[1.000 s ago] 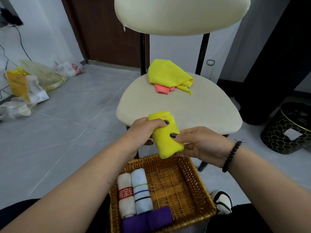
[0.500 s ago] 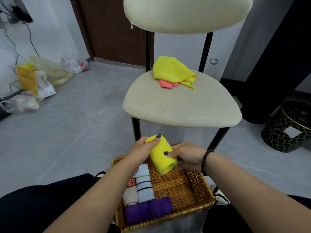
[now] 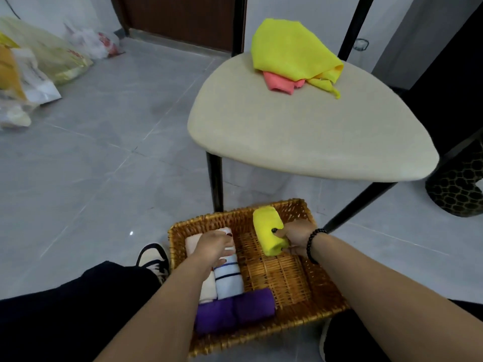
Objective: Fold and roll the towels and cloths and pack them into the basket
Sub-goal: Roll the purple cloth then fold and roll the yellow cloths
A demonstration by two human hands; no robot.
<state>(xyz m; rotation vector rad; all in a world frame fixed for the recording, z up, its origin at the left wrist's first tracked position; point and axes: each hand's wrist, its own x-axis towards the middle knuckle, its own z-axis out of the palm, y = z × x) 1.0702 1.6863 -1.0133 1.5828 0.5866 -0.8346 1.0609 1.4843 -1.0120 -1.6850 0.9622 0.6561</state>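
Observation:
A wicker basket point(image 3: 300, 280) sits on the floor below the chair. My right hand point(image 3: 295, 237) grips a rolled yellow cloth point(image 3: 268, 232) that lies in the basket's far right part. My left hand point(image 3: 213, 248) rests flat, fingers apart, on two white rolled towels point(image 3: 228, 279) at the basket's left side. A rolled purple towel point(image 3: 235, 310) lies across the near edge. On the chair seat point(image 3: 313, 137) an unfolded yellow cloth point(image 3: 292, 52) covers most of a pink cloth point(image 3: 279, 83).
Black chair legs point(image 3: 215, 184) stand just behind the basket. Plastic bags point(image 3: 39, 66) lie on the grey tiled floor at the far left. A black and gold honeycomb bin point(image 3: 457, 189) stands at the right. My shoe point(image 3: 153, 257) is left of the basket.
Both hands came down from above the basket. The yellow roll now lies inside the basket in my right hand. My left hand let go of it and moved onto the white towels.

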